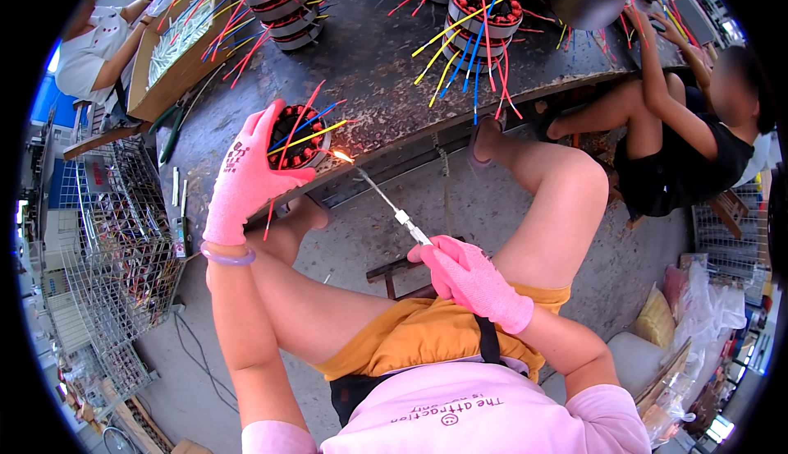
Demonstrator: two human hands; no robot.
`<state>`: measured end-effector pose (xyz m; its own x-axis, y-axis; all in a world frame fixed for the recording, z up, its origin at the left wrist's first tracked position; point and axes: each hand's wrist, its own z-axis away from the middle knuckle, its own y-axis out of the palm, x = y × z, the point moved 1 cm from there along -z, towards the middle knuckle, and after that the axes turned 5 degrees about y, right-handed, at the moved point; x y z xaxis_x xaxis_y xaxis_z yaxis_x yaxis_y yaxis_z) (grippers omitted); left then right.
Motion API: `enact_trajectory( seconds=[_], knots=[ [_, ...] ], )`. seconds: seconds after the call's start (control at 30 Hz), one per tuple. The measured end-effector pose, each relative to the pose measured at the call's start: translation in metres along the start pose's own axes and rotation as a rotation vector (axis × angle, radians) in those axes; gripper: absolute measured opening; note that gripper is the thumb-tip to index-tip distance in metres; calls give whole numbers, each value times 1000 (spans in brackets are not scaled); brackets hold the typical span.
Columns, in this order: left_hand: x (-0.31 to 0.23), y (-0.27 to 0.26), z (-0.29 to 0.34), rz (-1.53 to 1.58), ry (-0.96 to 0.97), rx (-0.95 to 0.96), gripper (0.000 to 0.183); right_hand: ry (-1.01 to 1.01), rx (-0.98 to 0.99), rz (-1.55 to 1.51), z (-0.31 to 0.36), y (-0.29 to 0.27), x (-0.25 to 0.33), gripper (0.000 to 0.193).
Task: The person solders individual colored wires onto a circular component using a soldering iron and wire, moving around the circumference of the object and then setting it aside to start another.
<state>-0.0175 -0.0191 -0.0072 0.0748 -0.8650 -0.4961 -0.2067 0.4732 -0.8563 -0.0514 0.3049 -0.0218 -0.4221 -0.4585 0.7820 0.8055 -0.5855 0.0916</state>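
Note:
My left hand [244,171], in a pink knit glove, is closed around a motor stator [308,155] at the table's near edge. Red, blue and yellow wires [305,135] stick out of the stator's red-and-black windings. In my right hand [474,280], gloved the same way, is a slim flame wand [404,217] with a white body and a thin metal neck. A small orange flame [343,157] burns at its tip, right beside the stator's right rim. Whether the flame touches a wire cannot be made out.
Stacked stators [283,23] stand on the dark worn table [361,68], with another wired stack [484,23] at far right. A cardboard box [156,68] of white sleeves is at left, near green-handled pliers [172,134]. Co-workers sit at left and right. Wire baskets [107,265] line the left.

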Motion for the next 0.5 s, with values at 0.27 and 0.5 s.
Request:
enact_trajectory(
  seconds=[0.27, 0.5],
  knots=[
    [1, 0, 1, 10, 10, -5, 96, 19, -6, -18, 0, -1, -1, 37],
    [-3, 0, 1, 2, -8, -2, 97, 37, 4, -5, 0, 0, 3, 36]
  ],
)
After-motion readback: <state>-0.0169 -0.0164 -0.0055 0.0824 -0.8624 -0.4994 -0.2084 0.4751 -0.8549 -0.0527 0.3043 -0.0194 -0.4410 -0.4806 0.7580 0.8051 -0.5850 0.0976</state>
